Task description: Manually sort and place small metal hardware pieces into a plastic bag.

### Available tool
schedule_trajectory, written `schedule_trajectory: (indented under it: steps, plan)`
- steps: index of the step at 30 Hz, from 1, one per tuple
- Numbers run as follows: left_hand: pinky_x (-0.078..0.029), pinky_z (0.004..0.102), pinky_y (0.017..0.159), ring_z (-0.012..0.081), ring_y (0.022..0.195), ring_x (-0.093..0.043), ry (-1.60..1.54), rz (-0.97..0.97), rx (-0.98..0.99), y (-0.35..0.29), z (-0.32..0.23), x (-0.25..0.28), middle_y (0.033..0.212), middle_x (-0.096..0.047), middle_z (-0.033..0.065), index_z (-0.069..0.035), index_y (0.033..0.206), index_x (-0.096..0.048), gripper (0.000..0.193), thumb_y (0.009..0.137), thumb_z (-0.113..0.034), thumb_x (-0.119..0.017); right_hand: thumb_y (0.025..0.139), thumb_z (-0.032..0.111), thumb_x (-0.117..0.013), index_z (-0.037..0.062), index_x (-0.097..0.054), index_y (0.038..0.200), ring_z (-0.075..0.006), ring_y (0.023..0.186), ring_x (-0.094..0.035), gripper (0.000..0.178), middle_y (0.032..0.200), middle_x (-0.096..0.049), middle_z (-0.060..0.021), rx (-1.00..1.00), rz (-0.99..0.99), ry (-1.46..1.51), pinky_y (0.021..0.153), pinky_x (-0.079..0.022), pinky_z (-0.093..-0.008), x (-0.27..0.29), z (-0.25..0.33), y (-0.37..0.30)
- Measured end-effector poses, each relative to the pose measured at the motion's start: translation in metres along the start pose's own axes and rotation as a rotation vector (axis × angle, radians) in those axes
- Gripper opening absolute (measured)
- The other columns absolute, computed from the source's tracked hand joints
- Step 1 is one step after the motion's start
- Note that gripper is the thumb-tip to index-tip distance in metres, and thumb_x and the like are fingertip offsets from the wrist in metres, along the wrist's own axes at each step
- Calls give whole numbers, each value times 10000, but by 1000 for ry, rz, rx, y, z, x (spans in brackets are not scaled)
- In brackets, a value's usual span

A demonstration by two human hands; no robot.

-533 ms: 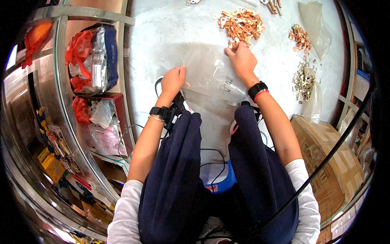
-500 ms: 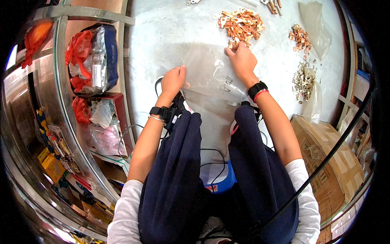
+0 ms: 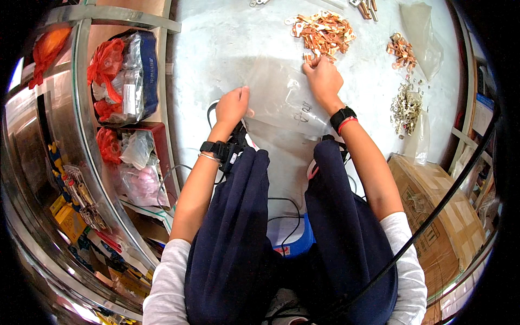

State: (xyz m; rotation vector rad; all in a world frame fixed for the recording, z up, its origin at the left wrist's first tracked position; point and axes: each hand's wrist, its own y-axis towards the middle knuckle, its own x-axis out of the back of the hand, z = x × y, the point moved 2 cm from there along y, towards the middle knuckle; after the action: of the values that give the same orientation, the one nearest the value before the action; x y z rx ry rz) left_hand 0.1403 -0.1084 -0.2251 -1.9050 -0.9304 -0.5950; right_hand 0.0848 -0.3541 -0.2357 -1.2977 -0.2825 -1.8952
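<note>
A clear plastic bag (image 3: 281,97) lies flat on the pale floor in front of my knees. My left hand (image 3: 233,105) pinches the bag's left edge. My right hand (image 3: 323,78) rests at the bag's far right corner, its fingertips touching the near rim of a heap of copper cable lugs (image 3: 322,31). Whether a lug is between the fingers is hidden. Both wrists wear dark bands.
A smaller copper heap (image 3: 400,50) and a pile of silvery lugs (image 3: 403,105) lie to the right, beside another clear bag (image 3: 422,32). A cardboard box (image 3: 433,200) stands at my right. Metal shelving (image 3: 108,97) with bagged goods runs along my left. Black cables trail between my legs.
My right hand has reached farther out to the edge of the copper heap. The left hand stays at the bag's left edge.
</note>
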Motion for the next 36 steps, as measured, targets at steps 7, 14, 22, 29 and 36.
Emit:
schedule_trajectory:
  steps: [7,14,22,29,36]
  plan:
    - [-463,443,638,374,694,-620,-11,17,12,1,2,-2,683,-635,174,-26,802,-634,491,956,-426,-394,819,290,-611,59,-617,840,-310,697,-669,232,735,-677,-129,67,-12,-60,610,-503,-427,-3,0,-1]
    - [-463,446,635,375,702,-621,18,29,20,0,0,0,669,-649,159,-37,805,-636,476,959,-411,-385,807,276,-619,77,-633,848,-290,673,-668,203,728,-684,-121,133,-45,-136,655,-448,-413,-8,-1,0]
    - [-459,436,626,360,663,-619,-23,29,17,-1,-1,1,648,-622,166,-21,808,-623,496,956,-438,-397,780,264,-636,76,-671,855,-288,717,-668,205,745,-693,-110,-7,11,-44,713,-431,-418,-11,-1,3]
    - [-457,464,656,420,744,-609,-28,24,20,-2,-3,2,734,-625,218,-13,817,-622,502,949,-445,-404,779,264,-639,71,-631,863,-306,702,-655,211,736,-682,-122,119,42,-87,697,-449,-422,-9,0,5]
    - [-459,465,662,415,742,-610,15,12,-9,-1,-3,2,737,-634,208,-18,813,-629,494,951,-435,-401,786,242,-634,71,-569,809,-332,644,-639,184,715,-658,-139,235,129,-74,581,-484,-443,-8,0,9]
